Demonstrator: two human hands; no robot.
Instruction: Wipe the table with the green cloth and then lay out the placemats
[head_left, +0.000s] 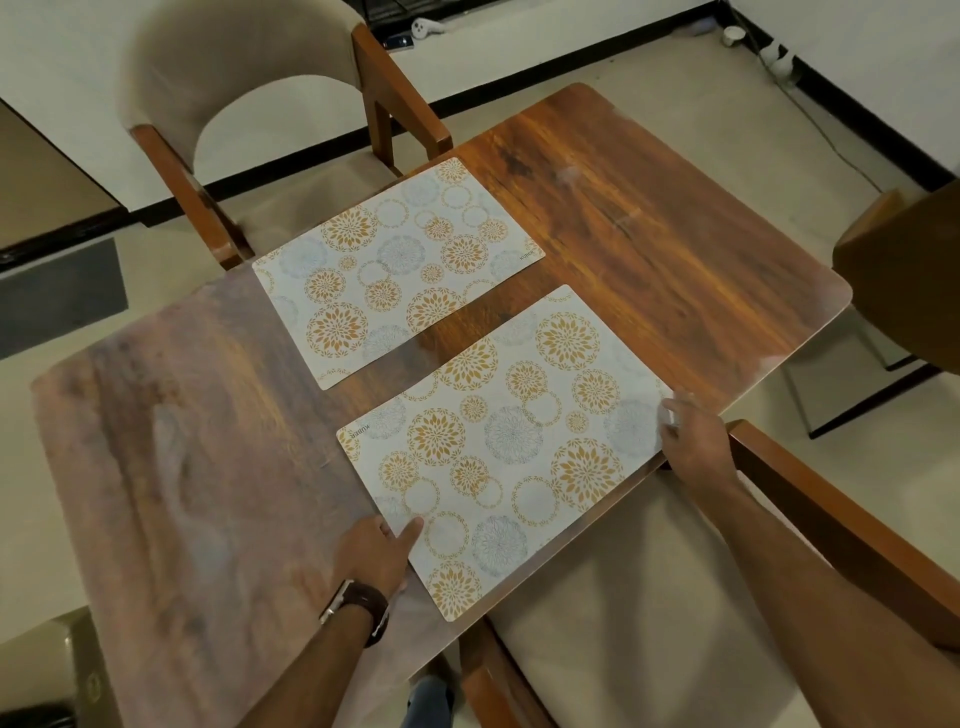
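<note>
Two placemats — pale, gold-and-grey floral rings | near placemat flat | left grip pinches its corner | right grip holds its edge

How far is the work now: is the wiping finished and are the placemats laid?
No green cloth is in view. The far placemat lies flat on the table. The left hand and right hand hold the near placemat at its ends; it remains to be released.

Two floral-patterned placemats, the far placemat and the near placemat, lie on one wooden counter. Two cushioned wooden chairs flank it, the far chair and the near chair. One wristwatch shows.
</note>
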